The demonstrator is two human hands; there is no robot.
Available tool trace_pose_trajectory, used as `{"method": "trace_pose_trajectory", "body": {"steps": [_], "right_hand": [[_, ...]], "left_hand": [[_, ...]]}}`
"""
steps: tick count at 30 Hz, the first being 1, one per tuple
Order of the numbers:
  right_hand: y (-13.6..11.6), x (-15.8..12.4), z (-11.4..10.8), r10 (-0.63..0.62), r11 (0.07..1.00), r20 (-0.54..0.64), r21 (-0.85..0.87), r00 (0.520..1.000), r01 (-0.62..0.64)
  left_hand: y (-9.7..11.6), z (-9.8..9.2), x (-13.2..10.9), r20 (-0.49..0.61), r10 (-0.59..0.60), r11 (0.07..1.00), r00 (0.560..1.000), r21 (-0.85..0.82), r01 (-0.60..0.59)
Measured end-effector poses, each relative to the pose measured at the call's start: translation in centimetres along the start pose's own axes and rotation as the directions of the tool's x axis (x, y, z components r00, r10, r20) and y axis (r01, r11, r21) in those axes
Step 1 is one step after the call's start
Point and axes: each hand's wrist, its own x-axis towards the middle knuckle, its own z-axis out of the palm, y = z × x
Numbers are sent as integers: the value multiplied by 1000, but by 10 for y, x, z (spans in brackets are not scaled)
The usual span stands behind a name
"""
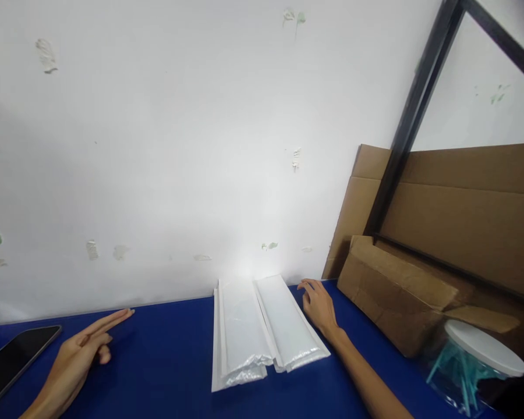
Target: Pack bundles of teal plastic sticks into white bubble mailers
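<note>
Two stacks of white padded mailers lie side by side on the blue tabletop (166, 361), their far ends close to the wall. The left mailers (242, 326) overlap in a small pile, and the right mailer (290, 320) rests against them at a slant. My right hand (318, 305) is beside the far right edge of the right mailer, fingers loosely bent and apart, holding nothing. Off to the left, my left hand (81, 352) hovers or rests over the table with its index and middle fingers stretched out and the others curled; nothing is in it.
A dark phone (15, 366) lies at the far left. On the right are a brown cardboard box (397, 291), a clear tub with a white lid (487, 348) holding teal sticks, and a black metal frame (413, 122) with cardboard behind it. A white wall (179, 145) closes the back.
</note>
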Motion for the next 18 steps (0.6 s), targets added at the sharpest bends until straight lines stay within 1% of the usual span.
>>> {"method": "trace_pose_trajectory", "body": {"steps": [2,5,7,12,18], "right_hand": [[1,0,1,-12,1000,-32,9,999,12],[2,0,5,-18,999,-57,30,998,19],[2,-1,7,-10,999,-63,52,998,13],[0,-3,11,20,994,-33,107,999,-17],[-2,-3,8,82,989,-9,126,997,-80]], "left_hand": [[0,0,-1,-8,-4,998,1000,-67,3],[1,1,-5,-51,-2,997,999,-81,-2],[3,3,-8,-45,7,995,999,-99,-11],[1,13,-15,6,-2,994,1000,-106,2],[1,24,-23,106,13,988,994,-156,4]]}}
